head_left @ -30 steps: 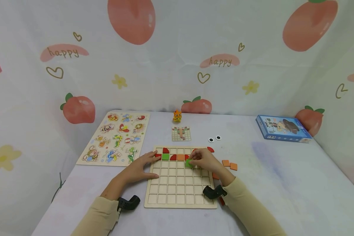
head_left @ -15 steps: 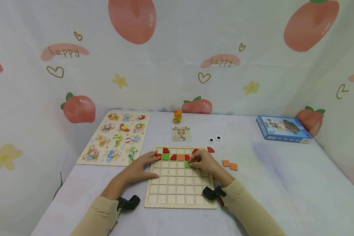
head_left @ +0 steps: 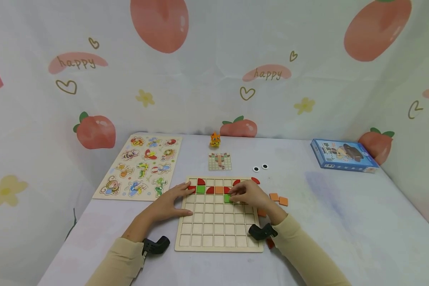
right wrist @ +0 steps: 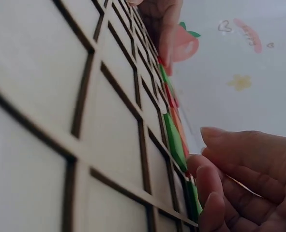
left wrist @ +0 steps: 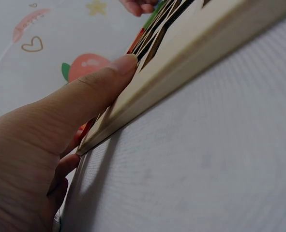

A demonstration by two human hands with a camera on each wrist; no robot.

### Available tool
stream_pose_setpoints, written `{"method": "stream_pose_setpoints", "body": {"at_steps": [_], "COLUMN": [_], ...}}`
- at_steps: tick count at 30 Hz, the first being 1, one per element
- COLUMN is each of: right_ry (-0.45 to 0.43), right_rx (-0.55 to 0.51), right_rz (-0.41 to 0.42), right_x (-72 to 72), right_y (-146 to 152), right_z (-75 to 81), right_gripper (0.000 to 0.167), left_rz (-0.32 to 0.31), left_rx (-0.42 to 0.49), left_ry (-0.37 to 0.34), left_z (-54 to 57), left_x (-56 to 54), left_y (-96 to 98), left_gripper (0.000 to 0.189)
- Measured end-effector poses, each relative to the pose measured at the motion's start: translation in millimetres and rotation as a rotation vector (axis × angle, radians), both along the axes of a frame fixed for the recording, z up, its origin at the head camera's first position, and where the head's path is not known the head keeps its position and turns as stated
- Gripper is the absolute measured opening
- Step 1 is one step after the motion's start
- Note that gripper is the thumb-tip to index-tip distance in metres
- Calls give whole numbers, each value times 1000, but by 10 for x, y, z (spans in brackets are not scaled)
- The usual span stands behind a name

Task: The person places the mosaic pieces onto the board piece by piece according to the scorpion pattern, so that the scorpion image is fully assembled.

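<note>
On the left edge of the wooden grid board rests my left hand, its thumb and fingers spread. In the left wrist view, the thumb lies along the board's rim. My right hand is over the upper right cells, fingertips right at a green square tile. The right wrist view shows this green tile in the grid, with thumb and fingers apart beside it. Another green tile partly shows below these fingers. Red quarter-round pieces, a green tile and an orange tile fill upper cells.
Orange tiles and a red quarter-round piece lie right of the board. Behind it are a pattern card, two eye discs and an orange figurine. An insect puzzle board lies left, a blue box right.
The green tile has shifted slightly down and left into its cell beneath the right fingertips. The right wrist has moved a little to the right. My left hand has stayed in place.
</note>
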State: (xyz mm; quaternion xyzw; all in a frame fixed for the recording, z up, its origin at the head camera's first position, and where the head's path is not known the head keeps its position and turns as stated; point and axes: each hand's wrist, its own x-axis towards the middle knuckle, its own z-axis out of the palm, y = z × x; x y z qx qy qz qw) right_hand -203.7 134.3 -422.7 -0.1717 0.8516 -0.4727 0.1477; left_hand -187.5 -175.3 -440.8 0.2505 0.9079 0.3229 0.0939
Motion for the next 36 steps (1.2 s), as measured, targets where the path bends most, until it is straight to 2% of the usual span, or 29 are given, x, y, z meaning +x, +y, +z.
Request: {"method": "stream_pose_setpoints", "body": {"at_steps": [5, 9, 17, 20, 25, 28, 32, 36], "right_ry": [13, 24, 7, -3, -27, -35, -49, -57], "right_rx": [-31, 1, 96, 114, 134, 113, 68, 46], "right_rz": [6, -9, -116, -131, -75, -10, 59, 79], "right_x": [28, 35, 42, 45, 44, 46, 51, 53], "right_y": [95, 183, 397, 507, 728, 836, 910, 921], "right_z": [83, 150, 159, 137, 81, 61, 48, 29], "right_gripper": [23, 27, 24, 24, 26, 27, 28, 29], "left_rz": [4, 4, 2, 2, 3, 3, 4, 6], "left_rx": [-4, -2, -9, -9, -8, -6, -1, 5], "left_ry": [7, 11, 18, 9, 4, 6, -3, -10], "left_z": [10, 17, 20, 18, 18, 21, 25, 25], "left_x": [-3, -5, -11, -7, 0, 2, 4, 5], "left_y": [4, 3, 4, 7, 12, 10, 12, 15], "left_gripper": [77, 77, 78, 78, 77, 77, 76, 76]}}
